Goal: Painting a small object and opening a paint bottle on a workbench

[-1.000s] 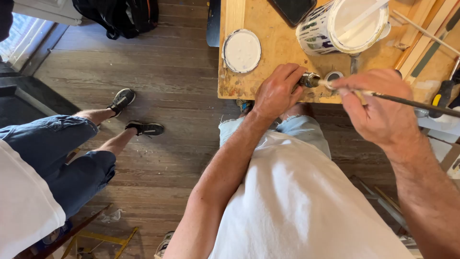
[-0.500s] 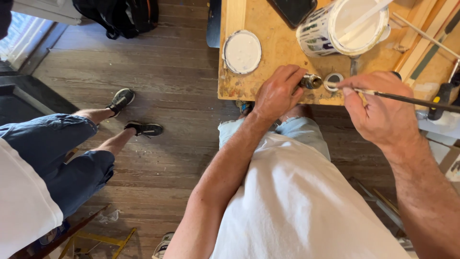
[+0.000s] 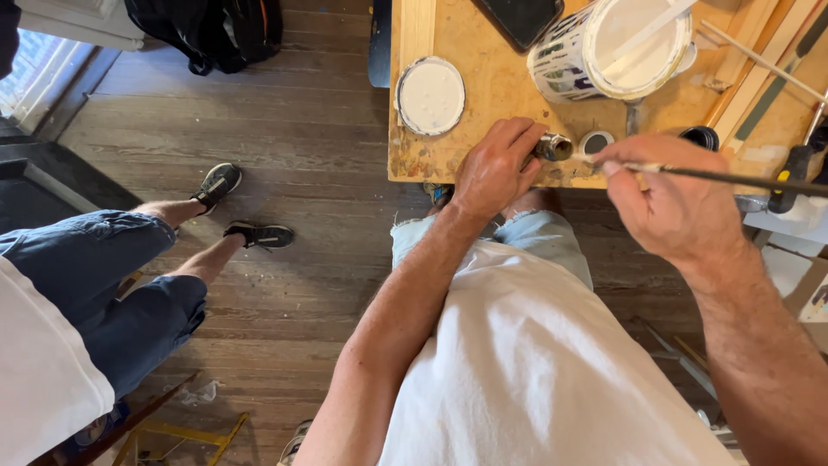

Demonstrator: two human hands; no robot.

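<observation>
My left hand [image 3: 496, 164] is closed around a small metal jar [image 3: 555, 147] lying at the near edge of a paint-stained wooden table [image 3: 496, 82]. My right hand [image 3: 677, 198] pinches a thin dark-handled paintbrush [image 3: 733, 179] whose handle runs off to the right; its tip end sits near the jar's mouth. A small round lid [image 3: 595, 141] lies just right of the jar. Behind them stands an open can of white paint [image 3: 617, 52] with a pale stir stick resting in it.
The can's white lid [image 3: 430, 95] lies at the table's left. Wooden strips [image 3: 759, 60] and a dark tablet [image 3: 522, 17] are on the table. Another person in blue shorts and dark shoes [image 3: 129, 267] sits at the left. A black bag [image 3: 207, 30] rests on the plank floor.
My right hand has shifted slightly with the brush near the jar. My left hand keeps its grip on the jar. The seated person's feet have barely moved.
</observation>
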